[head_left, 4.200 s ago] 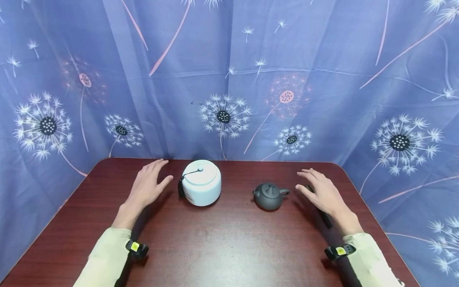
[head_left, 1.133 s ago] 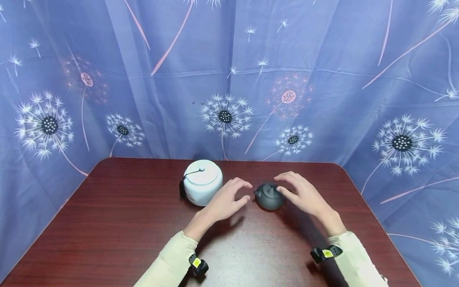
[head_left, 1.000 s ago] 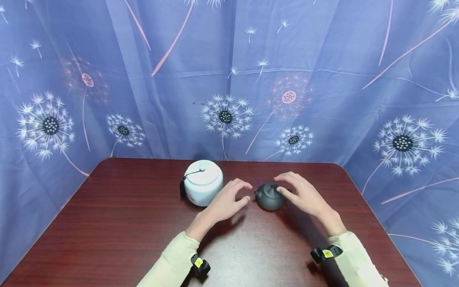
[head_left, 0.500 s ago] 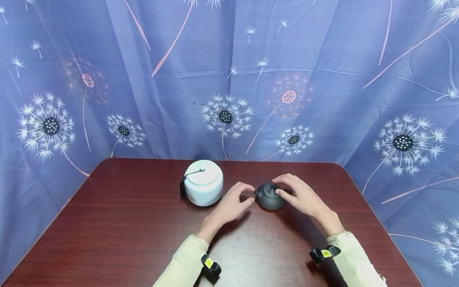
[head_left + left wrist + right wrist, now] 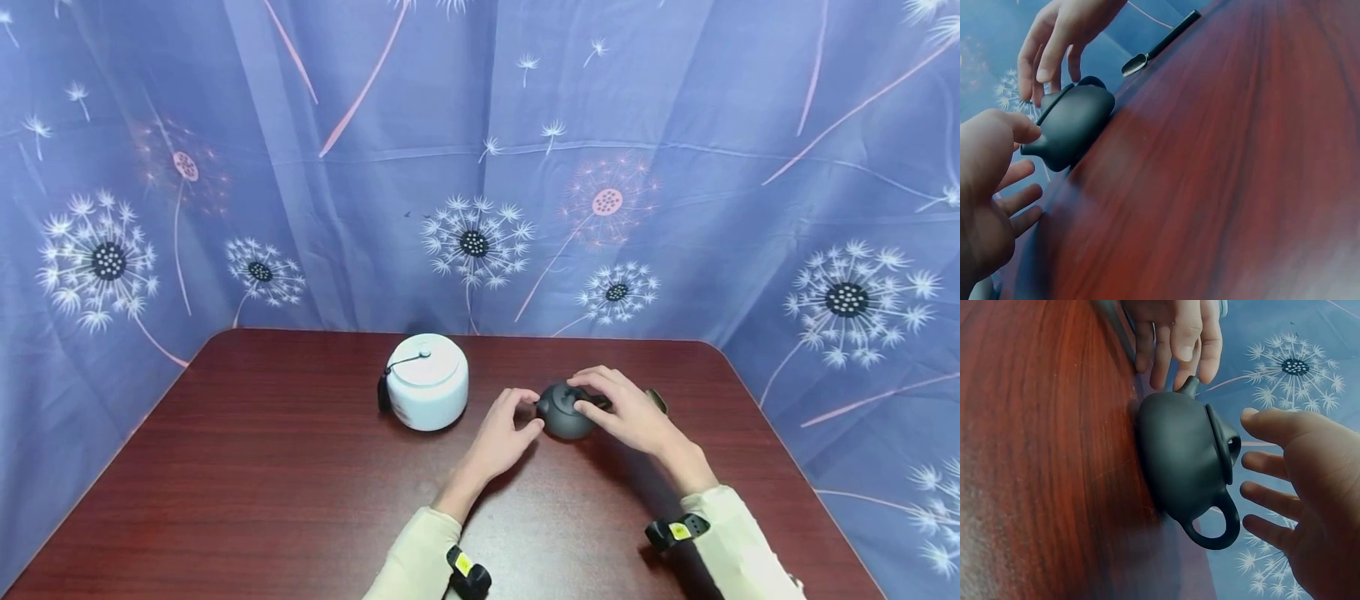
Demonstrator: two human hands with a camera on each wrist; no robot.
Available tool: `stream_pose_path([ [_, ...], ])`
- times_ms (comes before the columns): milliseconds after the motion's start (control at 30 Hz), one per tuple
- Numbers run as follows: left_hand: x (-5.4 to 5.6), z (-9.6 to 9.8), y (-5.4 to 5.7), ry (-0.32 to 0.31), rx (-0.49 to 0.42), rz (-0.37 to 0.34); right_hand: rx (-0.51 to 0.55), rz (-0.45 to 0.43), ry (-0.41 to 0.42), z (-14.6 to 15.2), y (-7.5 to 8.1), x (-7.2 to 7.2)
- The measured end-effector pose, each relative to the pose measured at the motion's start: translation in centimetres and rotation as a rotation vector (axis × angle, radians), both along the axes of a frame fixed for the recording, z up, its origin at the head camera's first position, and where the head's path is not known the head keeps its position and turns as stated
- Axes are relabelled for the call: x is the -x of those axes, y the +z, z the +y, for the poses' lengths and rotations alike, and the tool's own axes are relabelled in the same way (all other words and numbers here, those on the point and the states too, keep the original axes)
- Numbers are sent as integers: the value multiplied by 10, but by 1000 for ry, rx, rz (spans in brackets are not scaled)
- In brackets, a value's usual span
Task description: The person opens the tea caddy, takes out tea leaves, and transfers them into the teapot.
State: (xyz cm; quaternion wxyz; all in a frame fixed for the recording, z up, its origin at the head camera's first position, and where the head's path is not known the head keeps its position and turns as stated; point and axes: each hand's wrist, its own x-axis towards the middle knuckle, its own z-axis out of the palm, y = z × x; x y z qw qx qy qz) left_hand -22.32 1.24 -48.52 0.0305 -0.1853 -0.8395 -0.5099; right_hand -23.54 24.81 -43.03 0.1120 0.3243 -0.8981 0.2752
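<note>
Black teapot (image 5: 562, 419) and white jar (image 5: 429, 396) stand lidded, contents hidden

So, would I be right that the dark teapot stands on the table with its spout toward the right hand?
Not quite: the teapot stands on the table, but its spout points toward the left hand, as the right wrist view shows.

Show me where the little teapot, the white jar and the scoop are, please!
Teapot (image 5: 1177, 453): right wrist view, on the side of its dark round body.
White jar (image 5: 428, 402): head view, on the front of its body.
Scoop (image 5: 1166, 42): left wrist view, on its dark handle.
</note>
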Motion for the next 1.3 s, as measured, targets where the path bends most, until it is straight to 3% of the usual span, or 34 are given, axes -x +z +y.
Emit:
stream_pose_path([
  [333,-7,13,0,41,35,13,-12,18,10,0,-3,0],
  [700,-10,21,-10,126,134,69,-36,-9,44,1,-7,6],
  [1133,-7,21,-13,152,191,74,-27,-77,71,5,-11,11],
  [1300,-7,21,-13,153,201,84,-43,-107,47,4,-9,11],
])
